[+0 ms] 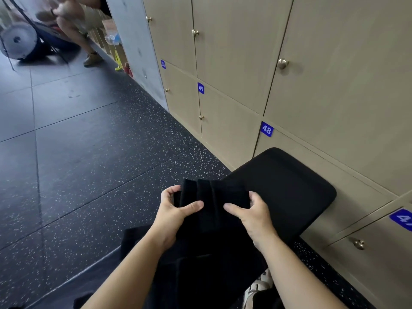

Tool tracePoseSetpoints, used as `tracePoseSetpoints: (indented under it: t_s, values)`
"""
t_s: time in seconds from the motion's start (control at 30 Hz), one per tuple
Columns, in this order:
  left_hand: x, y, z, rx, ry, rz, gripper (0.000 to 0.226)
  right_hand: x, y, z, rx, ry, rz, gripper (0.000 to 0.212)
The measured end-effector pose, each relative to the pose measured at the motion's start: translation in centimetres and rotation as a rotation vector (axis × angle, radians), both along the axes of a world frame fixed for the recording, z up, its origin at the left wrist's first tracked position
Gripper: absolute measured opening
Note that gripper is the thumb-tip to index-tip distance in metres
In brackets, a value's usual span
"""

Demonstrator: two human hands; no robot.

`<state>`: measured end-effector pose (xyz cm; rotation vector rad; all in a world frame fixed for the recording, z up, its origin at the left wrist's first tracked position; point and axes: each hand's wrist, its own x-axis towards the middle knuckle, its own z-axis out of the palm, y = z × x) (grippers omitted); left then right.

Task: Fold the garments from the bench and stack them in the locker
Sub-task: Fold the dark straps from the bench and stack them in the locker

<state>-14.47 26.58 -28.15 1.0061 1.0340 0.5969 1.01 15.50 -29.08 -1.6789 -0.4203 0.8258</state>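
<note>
A black garment (pixel 211 221) hangs in front of me, bunched in folds at its top edge and falling down past my forearms. My left hand (pixel 174 210) pinches its top left part, thumb on the front. My right hand (pixel 252 210) grips the top right part the same way. Just beyond the garment lies the black padded bench (pixel 289 186), its bare top pushed against the lockers. The beige lockers (pixel 323 85) with brass knobs and blue number tags 47 to 50 are all closed.
Dark speckled rubber floor (pixel 89 163) spreads to the left. A person sits at the far top left beside a round white fan (pixel 19 40). A light-coloured shoe (pixel 256 288) shows below the garment. A grey pillar (pixel 138 47) ends the locker row.
</note>
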Motion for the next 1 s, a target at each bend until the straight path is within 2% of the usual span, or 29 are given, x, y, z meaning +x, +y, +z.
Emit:
tracePoseSetpoints:
  t_s: [0.1, 0.17, 0.37, 0.53, 0.7, 0.8, 1.0]
  values:
    - [0.8, -1.7, 1.9, -0.07, -0.053, 0.011, 0.094, 0.5, -2.2, 2.6, 0.084, 0.047, -0.031, 0.035]
    - [1.6, -3.3, 3.2, -0.111, -0.083, -0.003, 0.096, 0.9, -4.0, 4.3, 0.125, 0.04, -0.052, 0.033]
    - [5.2, -9.9, 7.3, -0.202, -0.15, -0.161, 0.053, 3.0, -11.4, 8.5, 0.167, -0.04, -0.194, 0.038]
    - [9.0, -16.1, 9.5, -0.257, -0.188, -0.27, 0.037, 5.5, -19.1, 10.3, 0.184, -0.055, -0.313, 0.037]
    - [12.9, -22.1, 10.5, -0.295, -0.209, -0.34, 0.045, 7.7, -26.1, 11.0, 0.171, -0.089, -0.446, 0.023]
    - [15.1, -25.3, 10.5, -0.315, -0.205, -0.364, 0.04, 9.1, -29.6, 11.0, 0.157, -0.088, -0.525, 0.008]
    - [19.1, -30.7, 9.6, -0.339, -0.18, -0.43, 0.04, 12.3, -34.9, 10.0, 0.157, -0.087, -0.679, 0.008]
